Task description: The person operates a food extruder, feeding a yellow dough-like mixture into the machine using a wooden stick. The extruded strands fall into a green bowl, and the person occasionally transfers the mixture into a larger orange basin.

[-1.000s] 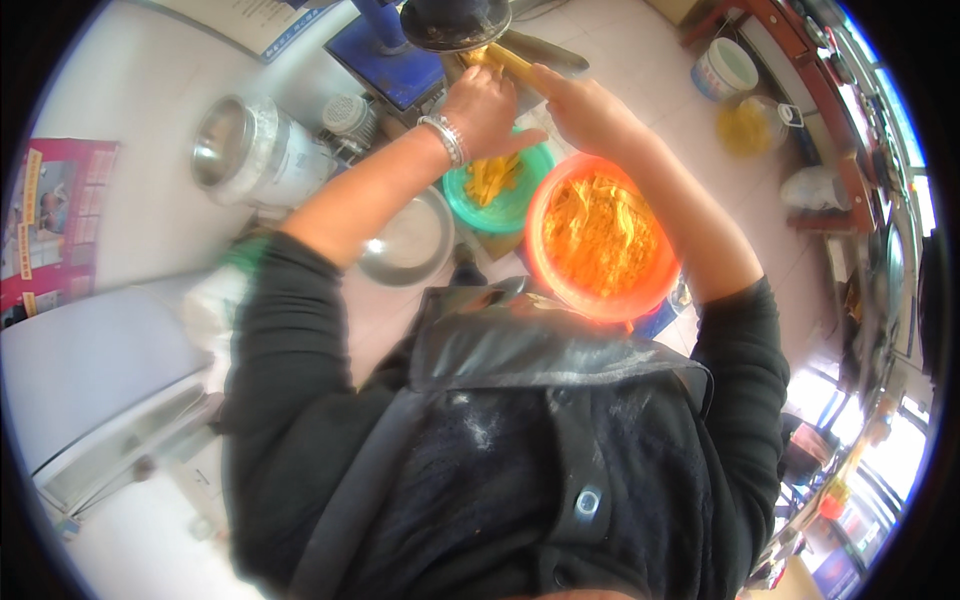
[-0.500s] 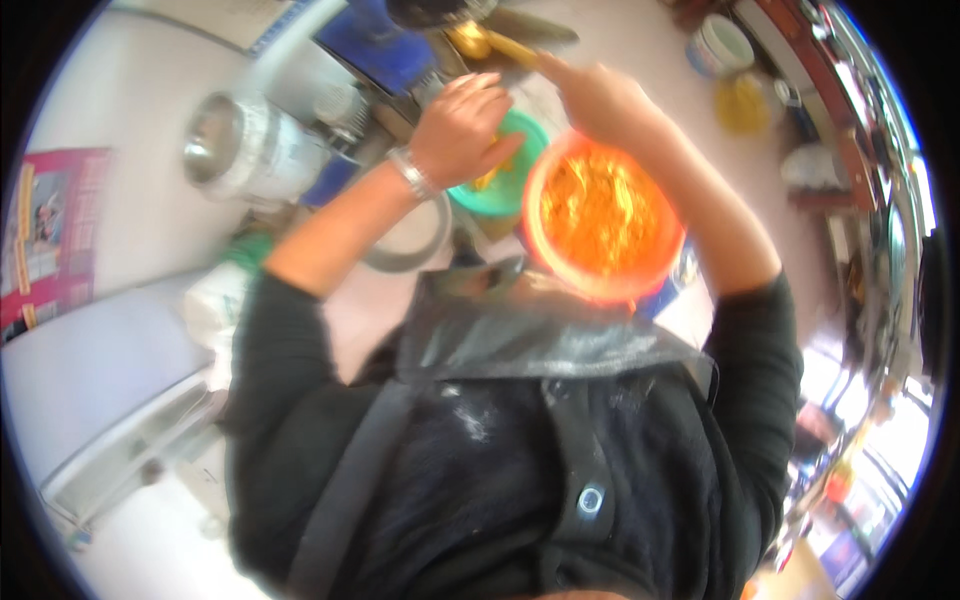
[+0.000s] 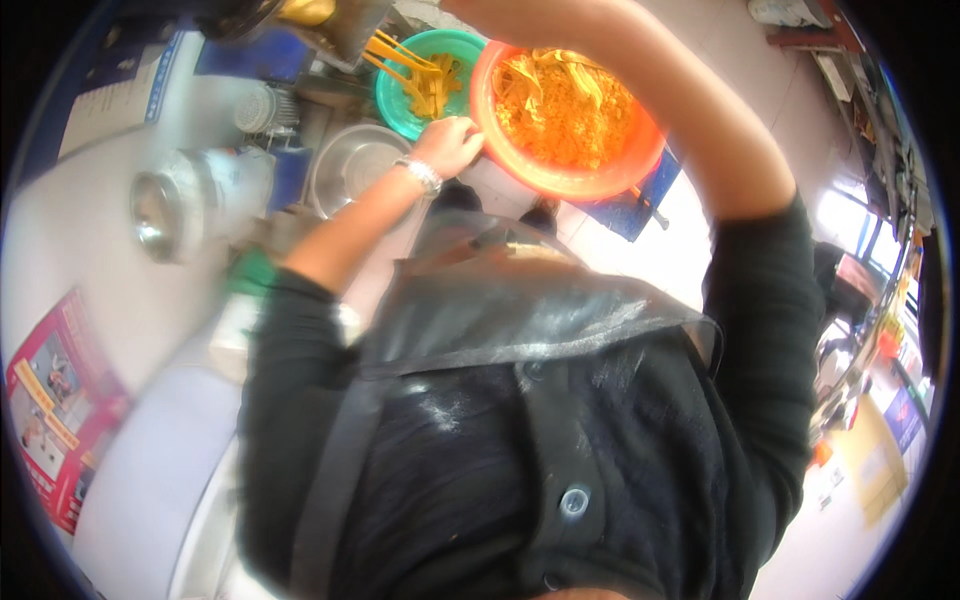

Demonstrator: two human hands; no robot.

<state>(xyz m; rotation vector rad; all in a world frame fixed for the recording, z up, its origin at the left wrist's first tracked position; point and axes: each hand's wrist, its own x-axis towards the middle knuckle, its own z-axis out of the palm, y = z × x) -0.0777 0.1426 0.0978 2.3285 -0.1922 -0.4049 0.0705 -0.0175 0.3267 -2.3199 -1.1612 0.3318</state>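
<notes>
1. At eleven o'clock, near the upper edge, is part of a dark machine (image 3: 350, 30) with a yellow lump (image 3: 308, 10) on it. The step in hand looks like working this yellow stuff through the machine, judging by what hangs beside it.
2. At half past ten, closer in, a steel bowl (image 3: 330, 172) stands on the floor side, left of the coloured vessels.
3. Between eleven and twelve, yellow strips (image 3: 402, 52) hang from the machine's edge over a green bowl (image 3: 392, 102), where more strips lie. A next move on them would call for a light touch, as they look soft, with the bowl kept beneath.
4. Just below that bowl, also toward half past eleven, is the left hand (image 3: 447, 148). Its forearm (image 3: 355, 230) slants up toward one o'clock, a bracelet (image 3: 423, 175) at the wrist. The fingers are bent inward beside the orange basin (image 3: 545, 183); whether they grip its rim I cannot tell.
5. At twelve, the right hand (image 3: 478, 12) is cut by the upper edge, so I cannot tell whether it is closed or holds anything. Its forearm (image 3: 690, 90) arches from two o'clock over the basin's far side.
6. At one o'clock, the basin holds crumbly orange-yellow mash (image 3: 570, 125); reaching into it would call for moving that arm aside.
</notes>
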